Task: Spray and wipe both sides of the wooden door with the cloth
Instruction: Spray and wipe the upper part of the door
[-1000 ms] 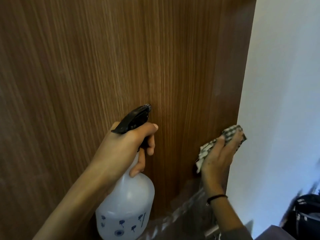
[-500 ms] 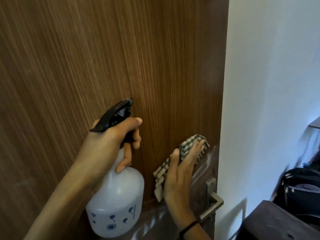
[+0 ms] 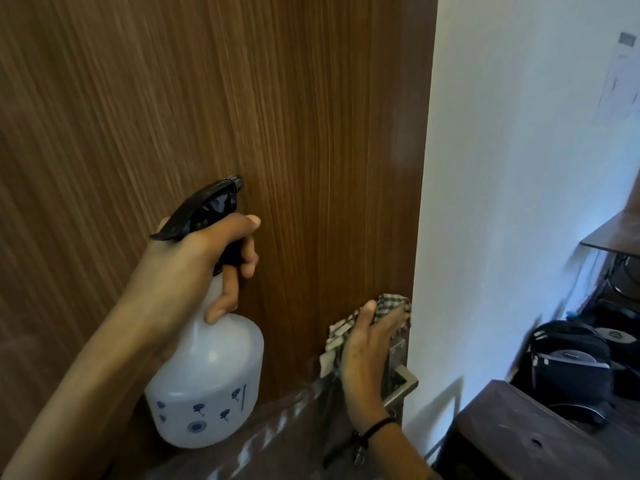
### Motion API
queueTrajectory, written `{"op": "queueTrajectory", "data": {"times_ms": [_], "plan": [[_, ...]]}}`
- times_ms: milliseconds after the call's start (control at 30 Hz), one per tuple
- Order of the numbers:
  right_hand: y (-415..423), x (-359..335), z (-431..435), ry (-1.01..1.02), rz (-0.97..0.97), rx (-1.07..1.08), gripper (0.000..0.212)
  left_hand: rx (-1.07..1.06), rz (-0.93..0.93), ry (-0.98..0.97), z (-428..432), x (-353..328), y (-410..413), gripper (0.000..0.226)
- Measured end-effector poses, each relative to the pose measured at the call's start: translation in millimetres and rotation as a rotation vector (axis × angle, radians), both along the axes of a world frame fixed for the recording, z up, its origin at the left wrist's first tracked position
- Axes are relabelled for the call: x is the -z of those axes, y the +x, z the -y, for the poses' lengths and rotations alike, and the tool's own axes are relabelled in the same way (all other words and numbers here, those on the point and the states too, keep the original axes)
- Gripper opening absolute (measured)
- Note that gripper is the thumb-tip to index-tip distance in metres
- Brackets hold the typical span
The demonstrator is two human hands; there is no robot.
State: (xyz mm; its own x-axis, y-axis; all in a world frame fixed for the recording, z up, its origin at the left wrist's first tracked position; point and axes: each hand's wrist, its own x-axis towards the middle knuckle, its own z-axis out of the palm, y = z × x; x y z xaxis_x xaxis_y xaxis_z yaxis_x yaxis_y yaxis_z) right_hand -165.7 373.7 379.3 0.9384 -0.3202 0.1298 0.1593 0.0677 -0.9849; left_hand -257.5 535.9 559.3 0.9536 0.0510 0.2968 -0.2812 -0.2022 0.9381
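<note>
Brown, straight-grained wood door [image 3: 277,116] beside a smooth white wall [image 3: 502,168]. Left hand [image 3: 187,268] curled round the neck of a rounded, translucent plastic bottle [image 3: 207,382], black trigger [image 3: 204,209] facing the panel. Right hand [image 3: 367,355] flat, fingers straight, pressing a crumpled checked cloth [image 3: 388,306] to the door's edge, just above the metal handle [image 3: 403,382].

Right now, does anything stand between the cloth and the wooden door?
Nothing visible: the right hand presses the cloth against the wooden door. The metal handle sits just below, beside the hand.
</note>
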Motion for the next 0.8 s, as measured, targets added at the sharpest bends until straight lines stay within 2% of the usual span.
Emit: {"op": "queueTrajectory", "data": {"times_ms": [100, 267, 367, 500, 633, 800], "plan": [[8, 4, 3, -0.009, -0.018, -0.02, 0.079, -0.002, -0.024, 0.015, -1, -2, 0, 0.043], [53, -1, 31, 0.048, -0.171, 0.103, 0.069, -0.016, -0.049, 0.005, 5, -4, -3, 0.041], [56, 7, 33, 0.09, -0.207, 0.089, 0.073, -0.02, -0.023, 0.016, 5, -3, -4, 0.042], [21, 19, 15, 0.063, -0.135, 0.021, 0.069, -0.024, -0.052, 0.003, 2, -3, -2, 0.041], [34, 21, 23, 0.071, -0.157, 0.003, 0.079, -0.016, -0.058, 0.035, 3, -6, -5, 0.042], [57, 15, 42, 0.169, -0.227, 0.055, 0.064, -0.06, 0.018, 0.015, 13, -4, -16, 0.04]]}}
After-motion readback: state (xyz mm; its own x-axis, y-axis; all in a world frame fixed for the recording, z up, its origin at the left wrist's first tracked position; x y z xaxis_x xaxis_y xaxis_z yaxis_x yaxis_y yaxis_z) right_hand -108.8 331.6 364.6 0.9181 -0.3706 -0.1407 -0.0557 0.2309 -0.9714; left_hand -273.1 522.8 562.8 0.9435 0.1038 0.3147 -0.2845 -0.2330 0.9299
